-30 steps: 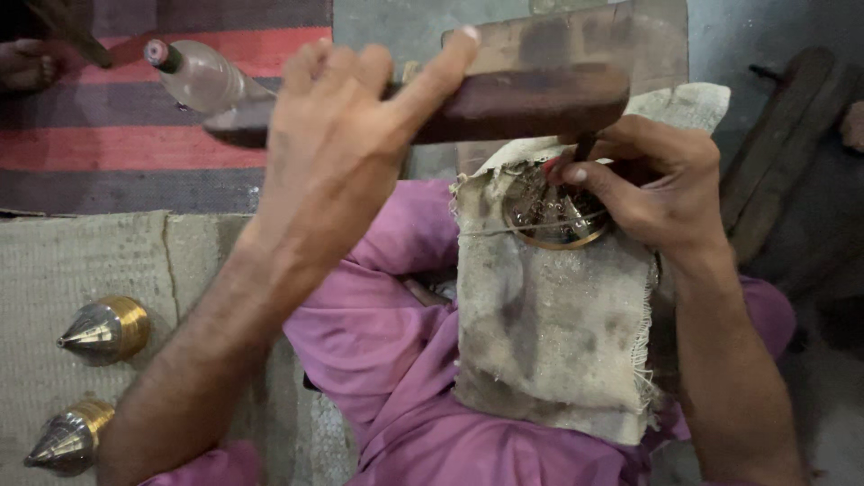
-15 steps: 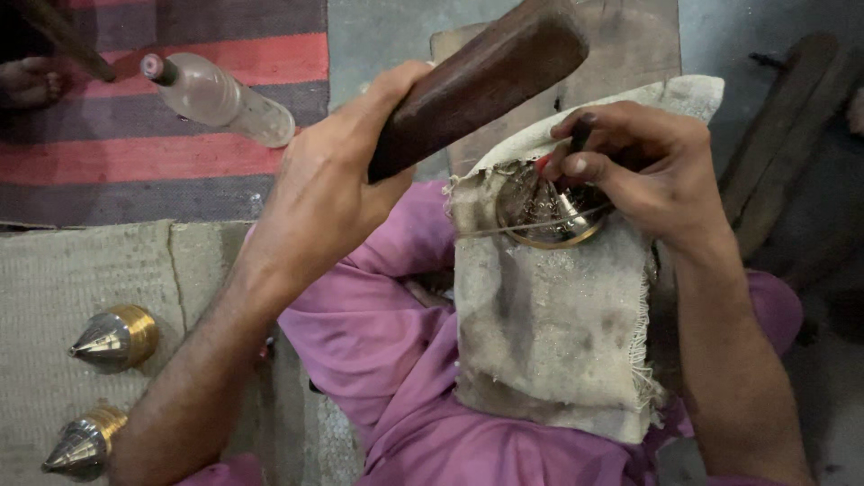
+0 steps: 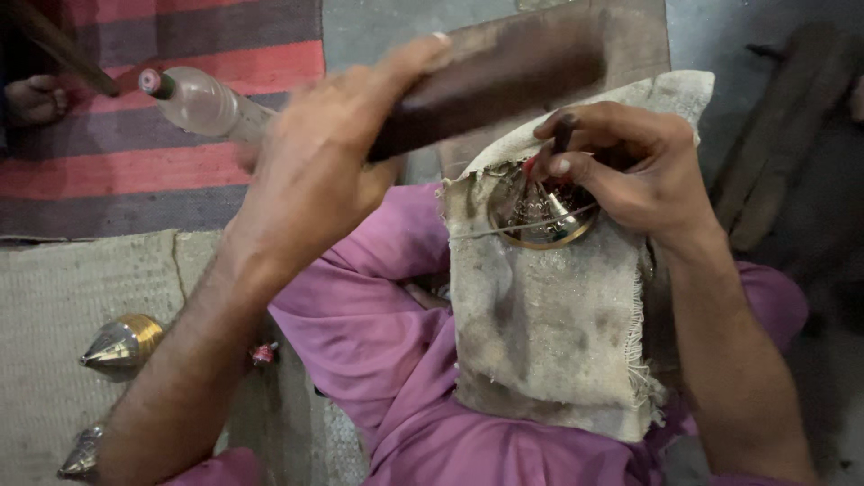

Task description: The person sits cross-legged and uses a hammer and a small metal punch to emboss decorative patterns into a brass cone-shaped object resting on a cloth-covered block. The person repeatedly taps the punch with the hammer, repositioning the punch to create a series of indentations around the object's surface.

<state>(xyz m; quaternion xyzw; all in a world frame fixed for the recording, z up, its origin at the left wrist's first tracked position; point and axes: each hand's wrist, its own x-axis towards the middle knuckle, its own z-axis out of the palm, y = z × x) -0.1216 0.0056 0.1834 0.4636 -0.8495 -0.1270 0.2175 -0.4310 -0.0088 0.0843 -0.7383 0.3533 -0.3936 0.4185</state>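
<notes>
Fingers of the left hand (image 3: 315,171) were wrapped tight round a dark wooden mallet (image 3: 490,99), thumb stretched along its top edge, the whole hand blurred, and the wood ran level from the fist toward the right, above the work. That left forearm climbed from the bottom left corner up to the wrist, elbow low, wrist cocked. Over on the other side, the right hand (image 3: 630,171) was curled downward, its fingertips (image 3: 560,166) pinched together on a thin dark chisel (image 3: 562,133) held nearly upright, its tip set inside a round brass piece (image 3: 540,211). That brass piece sat on a stained grey cloth (image 3: 540,333) draped over the person's knee, in pink trousers (image 3: 378,333), and a thin wire crossed it. The right forearm came up from the bottom right corner, wrist bent over the brass. Beyond the left hand a clear plastic bottle (image 3: 198,103) with a red cap lay on a red and grey striped rug (image 3: 135,171). Two pointed brass cones (image 3: 121,342) rested on the woven mat (image 3: 54,306) at lower left, well apart from both hands. Another person's hand (image 3: 34,97) showed at the far upper left edge.
</notes>
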